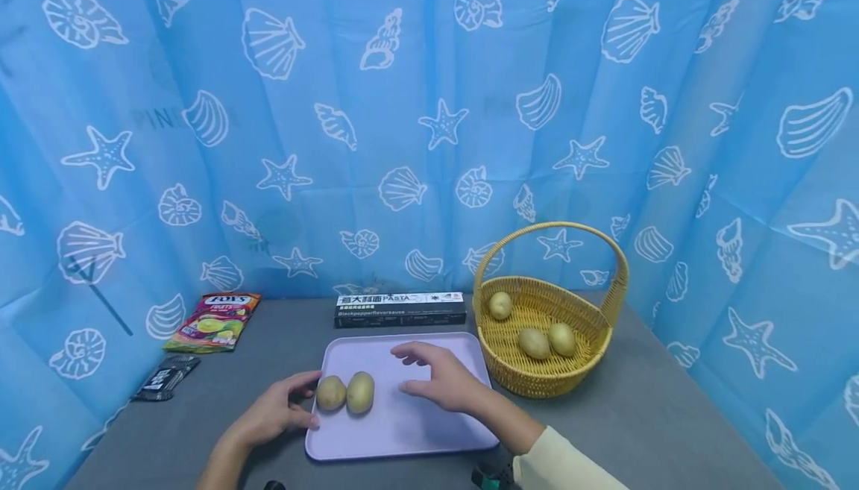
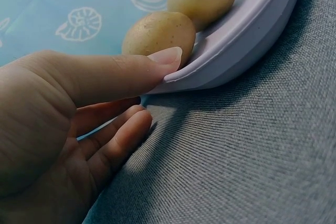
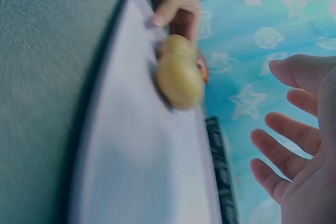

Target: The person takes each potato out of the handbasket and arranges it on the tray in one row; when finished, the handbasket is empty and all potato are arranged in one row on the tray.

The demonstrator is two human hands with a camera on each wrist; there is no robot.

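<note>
Two potatoes (image 1: 331, 393) (image 1: 360, 392) lie side by side at the left end of a lilac tray (image 1: 429, 430). My left hand (image 1: 271, 409) is at the tray's left edge, its thumb (image 2: 165, 59) on the rim beside the nearer potato (image 2: 160, 34) and its other fingers loosely bent outside the tray. Above the tray's middle, my right hand (image 1: 439, 378) hovers with fingers apart and nothing held; the right wrist view shows the right hand (image 3: 299, 135) with spread fingers, away from the potatoes (image 3: 180, 80).
A wicker basket (image 1: 537, 382) with several potatoes (image 1: 534, 343) and a tall handle stands right of the tray. Behind the tray lies a black pasta box (image 1: 400, 311). A colourful snack bag (image 1: 213, 323) and a small black packet (image 1: 165, 378) are at the left.
</note>
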